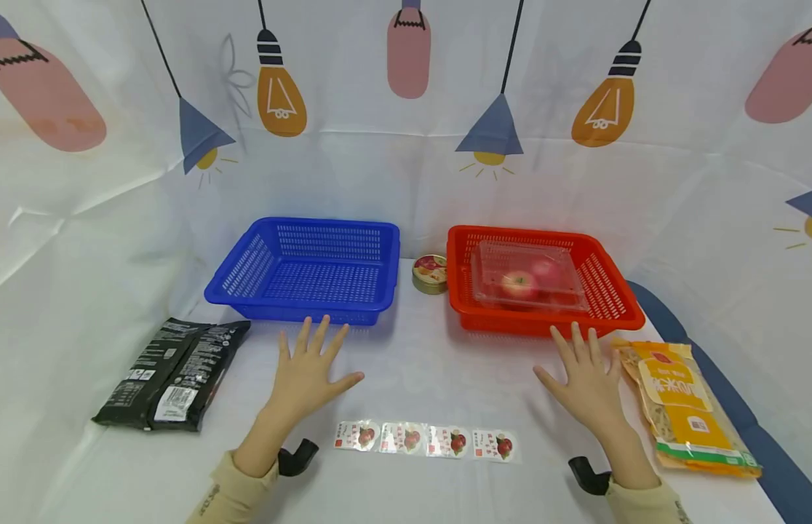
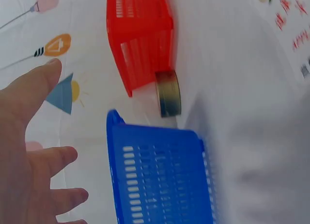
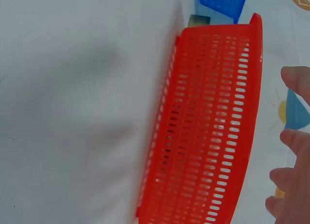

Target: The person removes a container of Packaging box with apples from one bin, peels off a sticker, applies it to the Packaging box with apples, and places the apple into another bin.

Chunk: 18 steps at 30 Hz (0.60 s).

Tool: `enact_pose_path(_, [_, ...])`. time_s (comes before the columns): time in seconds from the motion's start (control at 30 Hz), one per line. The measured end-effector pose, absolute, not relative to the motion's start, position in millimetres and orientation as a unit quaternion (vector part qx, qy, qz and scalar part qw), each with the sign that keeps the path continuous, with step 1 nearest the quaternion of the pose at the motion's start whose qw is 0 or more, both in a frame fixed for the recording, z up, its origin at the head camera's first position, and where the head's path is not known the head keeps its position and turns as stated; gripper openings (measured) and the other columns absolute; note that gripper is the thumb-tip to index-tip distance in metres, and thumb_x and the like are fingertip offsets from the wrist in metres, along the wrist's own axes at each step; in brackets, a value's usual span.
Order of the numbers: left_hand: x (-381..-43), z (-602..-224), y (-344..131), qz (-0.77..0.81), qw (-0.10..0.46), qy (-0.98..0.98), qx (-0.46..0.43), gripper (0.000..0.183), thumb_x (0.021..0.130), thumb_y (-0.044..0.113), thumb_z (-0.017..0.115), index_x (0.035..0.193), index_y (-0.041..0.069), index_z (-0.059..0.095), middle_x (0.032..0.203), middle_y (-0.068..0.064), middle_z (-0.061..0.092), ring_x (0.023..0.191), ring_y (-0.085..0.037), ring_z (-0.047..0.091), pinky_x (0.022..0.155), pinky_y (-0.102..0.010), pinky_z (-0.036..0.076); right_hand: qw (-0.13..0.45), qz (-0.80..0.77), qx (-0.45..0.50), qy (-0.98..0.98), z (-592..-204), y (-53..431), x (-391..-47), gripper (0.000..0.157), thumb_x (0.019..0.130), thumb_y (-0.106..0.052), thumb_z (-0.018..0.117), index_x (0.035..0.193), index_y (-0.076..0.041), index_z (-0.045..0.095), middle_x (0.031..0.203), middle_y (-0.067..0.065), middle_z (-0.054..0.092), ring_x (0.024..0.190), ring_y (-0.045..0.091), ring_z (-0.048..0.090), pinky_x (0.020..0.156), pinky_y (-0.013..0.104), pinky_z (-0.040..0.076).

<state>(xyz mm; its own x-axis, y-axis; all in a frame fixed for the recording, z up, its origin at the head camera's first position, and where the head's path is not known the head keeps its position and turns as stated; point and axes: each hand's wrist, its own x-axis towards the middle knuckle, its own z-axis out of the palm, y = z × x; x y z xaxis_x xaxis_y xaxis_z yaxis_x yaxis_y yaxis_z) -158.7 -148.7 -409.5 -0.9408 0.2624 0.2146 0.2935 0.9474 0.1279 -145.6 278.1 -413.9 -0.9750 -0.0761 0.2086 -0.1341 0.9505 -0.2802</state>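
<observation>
My left hand (image 1: 306, 375), fingers spread and holding nothing, is in front of the blue basket (image 1: 301, 313). Likewise spread and bare, my right hand (image 1: 586, 382) is just in front of the red basket (image 1: 550, 320). Inside the red basket lies a clear plastic box (image 1: 487, 255) with apples (image 1: 519, 284) in it. Between the baskets stands a small round tin (image 1: 430, 274), its side also showing in the left wrist view. A row of several apple stickers (image 1: 402, 439) lies on the table between the forearms.
A black printed bag (image 1: 173, 375) lies on the left of the table (image 1: 439, 386). At the right edge is a yellow and clear food packet (image 1: 687, 404), with a blue chair (image 1: 740, 415) beyond. A white printed curtain (image 1: 380, 175) hangs behind the baskets.
</observation>
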Motion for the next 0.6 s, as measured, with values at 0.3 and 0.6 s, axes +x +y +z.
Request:
enact_pose_path(0.3, [-159,-405,-125,-0.083,0.124,-0.972,-0.179,0.081,0.080,0.067,0.051,0.144,0.021,0.032,0.148,-0.012,0.030,0.138,-0.038,0.017,0.107,-0.061,0.005,0.112,0.145,0.050,-0.982,-411,280,-147,0.080,0.086,-0.048,0.055,0.148,-0.013,0.017,0.149,0.027,0.012,0.136,0.045,-0.002,0.099,0.069,-0.010])
enact_pose_path(0.6, [-163,-405,-99,-0.137,0.154,-0.956,-0.208,0.075,0.082,0.059,0.054,0.140,0.014,0.039,0.134,-0.012,0.049,0.130,-0.038,0.035,0.104,-0.057,0.026,0.131,0.181,0.022,-0.975,-407,281,-149,0.072,0.088,-0.039,0.056,0.145,-0.010,0.024,0.141,0.028,0.031,0.129,0.048,0.020,0.095,0.072,0.007])
